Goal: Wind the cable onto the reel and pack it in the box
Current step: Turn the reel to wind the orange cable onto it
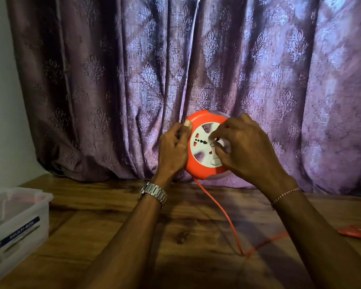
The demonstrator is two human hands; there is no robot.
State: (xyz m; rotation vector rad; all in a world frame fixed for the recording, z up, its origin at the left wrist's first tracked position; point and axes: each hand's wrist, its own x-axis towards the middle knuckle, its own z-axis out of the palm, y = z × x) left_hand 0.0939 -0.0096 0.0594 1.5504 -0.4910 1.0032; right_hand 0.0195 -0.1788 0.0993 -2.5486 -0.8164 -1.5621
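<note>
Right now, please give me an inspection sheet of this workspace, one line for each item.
Surface: wooden table, dark grain, mostly bare.
Job's things: orange reel with white socket face, held upright above the table's far edge; clear plastic box at the left edge, contents unclear.
Clutter: nothing seen.
Grippers: left hand grips the reel's left rim, thumb on the front; right hand has its fingers on the white face.
Cables: orange cable hangs from the reel's bottom, bends on the table, runs right toward an orange plug.
Surroundings: purple patterned curtain behind; pale wall at left.
</note>
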